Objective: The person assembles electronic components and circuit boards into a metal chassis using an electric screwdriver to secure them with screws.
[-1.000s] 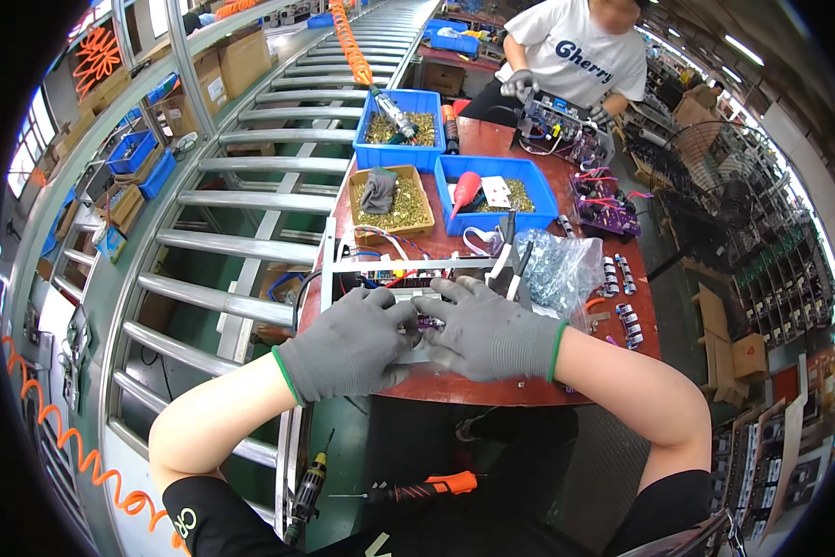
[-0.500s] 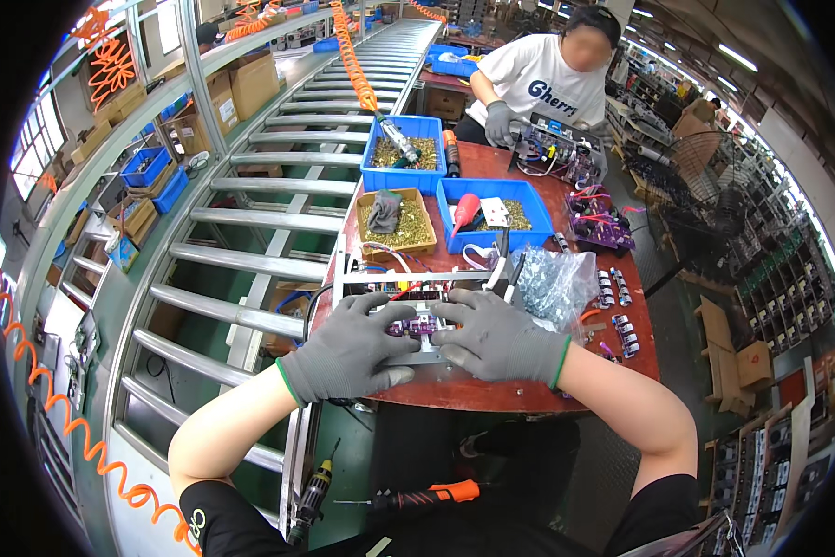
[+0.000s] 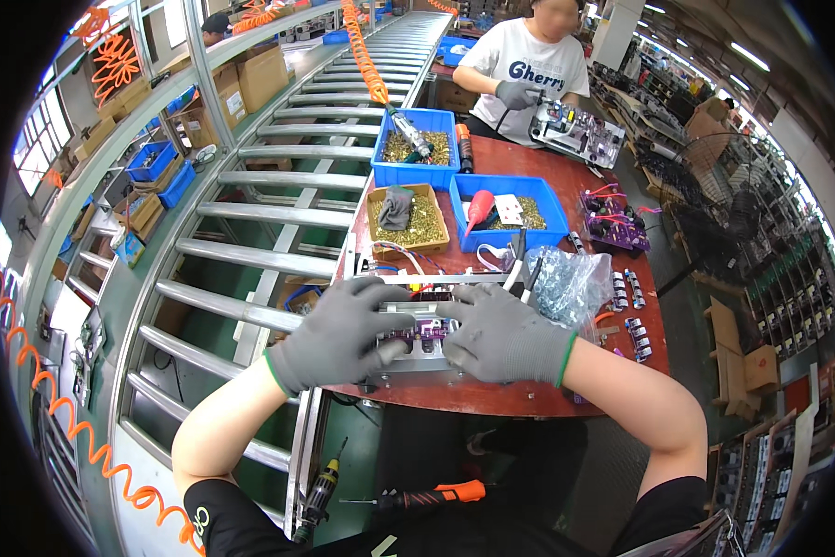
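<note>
Grey-gloved in matte knit, the left hand [image 3: 339, 336] and right hand [image 3: 506, 339] had bent, parted fingers [image 3: 466, 295] over a boxy metal chassis [image 3: 422, 375] at frame centre; whether these gripped, I could not tell. Right of centre, a crinkled clear bag [image 3: 571, 286] lay on the red counter [image 3: 436, 397].

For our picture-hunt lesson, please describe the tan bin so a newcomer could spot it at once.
Find the red table beside the roller conveyor. Beyond the left hand, near the table's conveyor-side edge, sits the tan bin of small brass-coloured parts. A grey cloth lies on them, and both neighbouring bins are blue.
</note>
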Demonstrator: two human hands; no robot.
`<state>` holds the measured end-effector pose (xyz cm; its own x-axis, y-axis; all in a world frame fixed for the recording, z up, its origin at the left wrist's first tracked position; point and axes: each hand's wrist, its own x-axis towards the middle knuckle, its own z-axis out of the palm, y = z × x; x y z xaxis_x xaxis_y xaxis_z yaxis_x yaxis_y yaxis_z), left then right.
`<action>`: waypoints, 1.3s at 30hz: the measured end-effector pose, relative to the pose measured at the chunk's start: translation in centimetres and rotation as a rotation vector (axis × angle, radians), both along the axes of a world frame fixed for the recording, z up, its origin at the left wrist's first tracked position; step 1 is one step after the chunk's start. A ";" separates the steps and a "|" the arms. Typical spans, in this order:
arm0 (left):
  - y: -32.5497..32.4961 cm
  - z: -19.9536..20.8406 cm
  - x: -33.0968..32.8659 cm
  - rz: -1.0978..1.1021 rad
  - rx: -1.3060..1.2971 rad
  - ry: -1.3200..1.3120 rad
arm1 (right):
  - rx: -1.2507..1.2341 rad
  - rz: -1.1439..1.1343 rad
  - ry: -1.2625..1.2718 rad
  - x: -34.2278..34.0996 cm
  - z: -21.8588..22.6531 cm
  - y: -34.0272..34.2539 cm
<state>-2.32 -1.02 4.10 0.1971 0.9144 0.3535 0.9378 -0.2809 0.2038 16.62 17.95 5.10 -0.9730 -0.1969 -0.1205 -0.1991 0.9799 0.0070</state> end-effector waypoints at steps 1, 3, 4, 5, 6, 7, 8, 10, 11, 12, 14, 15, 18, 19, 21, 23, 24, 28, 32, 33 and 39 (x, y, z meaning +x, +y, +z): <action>-0.5 0.4 -0.7 0.060 -0.046 -0.070 | 0.014 -0.024 -0.061 -0.1 -0.3 -0.1; -1.4 0.7 -1.4 0.116 -0.092 -0.129 | -0.173 -0.128 0.161 -0.1 -1.4 -0.7; -1.7 0.5 -1.4 0.114 -0.094 -0.131 | -0.207 -0.094 0.232 0.1 -2.0 -1.0; -2.0 0.3 -1.3 0.086 -0.080 -0.112 | -0.216 -0.042 0.304 0.2 -2.7 -1.4; -2.3 0.0 -1.2 0.056 -0.074 -0.089 | -0.212 -0.012 0.328 0.3 -3.4 -1.8; -2.6 -0.3 -1.0 0.069 -0.044 -0.044 | -0.174 -0.024 0.294 0.2 -4.0 -2.2; -2.7 -0.6 -0.9 0.074 -0.047 -0.051 | -0.201 -0.006 0.338 0.2 -4.4 -2.4; -2.7 -1.1 -0.7 0.068 -0.037 0.033 | -0.166 -0.016 0.354 0.0 -4.8 -2.5; -2.7 -1.3 -0.7 0.071 -0.038 0.047 | -0.186 -0.013 0.347 -0.1 -4.9 -2.5; -2.8 -1.4 -0.8 0.070 -0.030 0.034 | -0.190 -0.029 0.326 -0.2 -5.0 -2.5; -2.9 -1.7 -0.8 0.063 -0.029 0.057 | -0.196 -0.045 0.301 -0.4 -5.0 -2.4; -2.9 -1.7 -0.8 0.066 -0.019 0.048 | -0.204 -0.039 0.299 -0.5 -5.0 -2.3; -3.0 -1.9 -0.9 0.061 -0.029 0.077 | -0.233 -0.029 0.296 -0.7 -5.0 -2.3; -3.0 -1.9 -0.9 0.059 -0.039 0.073 | -0.243 -0.033 0.280 -0.7 -5.1 -2.3; -3.0 -2.0 -0.9 0.056 -0.054 0.066 | -0.248 -0.018 0.296 -0.8 -5.0 -2.3; -2.9 -2.0 -0.9 0.067 -0.074 0.100 | -0.241 -0.011 0.294 -0.8 -4.9 -2.3; -2.9 -2.0 -1.0 0.069 -0.066 0.100 | -0.260 -0.016 0.279 -0.8 -4.9 -2.4; -2.8 -2.2 -0.9 0.065 -0.064 0.095 | -0.257 -0.018 0.253 -0.9 -4.7 -2.4; -2.8 -2.3 -1.0 0.059 -0.077 0.118 | -0.248 -0.014 0.272 -0.9 -4.8 -2.3; -2.9 -2.4 -1.0 0.057 -0.070 0.117 | -0.234 -0.011 0.273 -0.8 -4.8 -2.3; -3.2 -2.7 -0.9 0.065 -0.005 0.069 | -0.285 0.000 0.321 -0.7 -4.7 -2.3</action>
<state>-3.20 -4.19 1.37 0.1608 0.9278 0.3366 0.9660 -0.2179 0.1392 15.90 15.65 0.43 -0.9522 -0.1781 0.2481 -0.2308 0.9517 -0.2025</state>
